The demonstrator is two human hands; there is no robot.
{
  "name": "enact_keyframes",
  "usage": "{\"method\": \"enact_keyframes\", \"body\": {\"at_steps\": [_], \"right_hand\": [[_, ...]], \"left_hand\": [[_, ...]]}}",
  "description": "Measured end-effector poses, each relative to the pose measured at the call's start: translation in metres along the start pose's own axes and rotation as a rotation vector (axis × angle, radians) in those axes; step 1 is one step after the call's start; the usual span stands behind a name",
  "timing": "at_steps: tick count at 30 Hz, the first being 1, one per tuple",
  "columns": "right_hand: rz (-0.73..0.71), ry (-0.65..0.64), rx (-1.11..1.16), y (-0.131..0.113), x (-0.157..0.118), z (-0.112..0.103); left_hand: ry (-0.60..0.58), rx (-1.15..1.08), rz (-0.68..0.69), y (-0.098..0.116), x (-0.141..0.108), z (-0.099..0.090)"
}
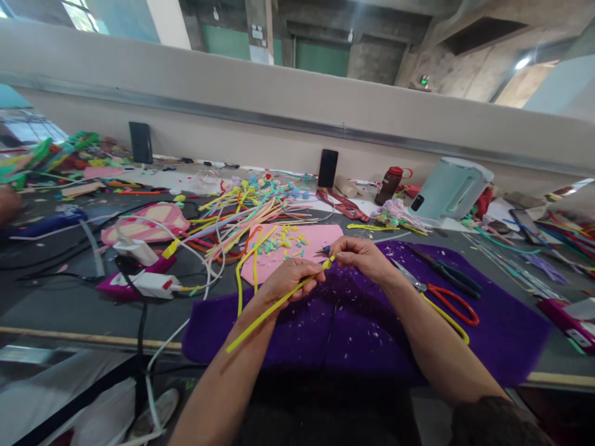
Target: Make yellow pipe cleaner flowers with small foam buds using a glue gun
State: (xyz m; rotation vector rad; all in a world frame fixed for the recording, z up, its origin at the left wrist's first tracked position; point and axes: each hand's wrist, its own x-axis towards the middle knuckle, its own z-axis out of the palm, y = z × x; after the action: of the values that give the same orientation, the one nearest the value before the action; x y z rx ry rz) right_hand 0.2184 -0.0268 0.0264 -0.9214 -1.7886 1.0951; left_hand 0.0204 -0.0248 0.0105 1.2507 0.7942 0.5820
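Note:
A yellow pipe cleaner point(264, 316) runs through the closed fingers of my left hand point(297, 279), its long tail slanting down over my forearm. At its upper end is a small yellow twisted piece point(328, 262). My right hand point(356, 255) pinches the tip of that piece, close to the left fingertips. Both hands are above a purple cloth point(297, 334) dotted with white bits. Just behind them lies a pink sheet point(320, 235) strewn with short yellow and teal pieces point(283, 240). A dark pointed tool point(324, 250) sits beside my right fingers.
Red-handled scissors point(450, 300) and dark-handled pliers point(458, 277) rest right on the cloth. Bundled pipe cleaners point(251, 207) spread behind. A phone point(328, 168), a bottle point(389, 186) and a pale kettle point(450, 189) stand at the back. Plugged power strip point(134, 282) and cables lie left.

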Motion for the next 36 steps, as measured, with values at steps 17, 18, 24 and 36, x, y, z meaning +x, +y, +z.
{"method": "enact_keyframes", "body": {"at_steps": [17,18,24,36], "right_hand": [[-0.248,-0.016,-0.313,-0.0032,0.0006,0.0009],[-0.257,-0.017,-0.324,-0.0037,0.0005,0.0015],[-0.275,0.001,-0.383,-0.005,-0.0006,0.0034],[-0.278,-0.015,-0.447,-0.0048,-0.0007,0.0021]], "left_hand": [[0.069,0.125,-0.003,0.002,0.0007,0.0057],[0.073,0.127,-0.005,0.002,0.0007,0.0057],[0.084,0.142,-0.013,0.003,-0.0001,0.0066],[0.084,0.144,-0.003,0.0047,-0.0014,0.0085]]}}
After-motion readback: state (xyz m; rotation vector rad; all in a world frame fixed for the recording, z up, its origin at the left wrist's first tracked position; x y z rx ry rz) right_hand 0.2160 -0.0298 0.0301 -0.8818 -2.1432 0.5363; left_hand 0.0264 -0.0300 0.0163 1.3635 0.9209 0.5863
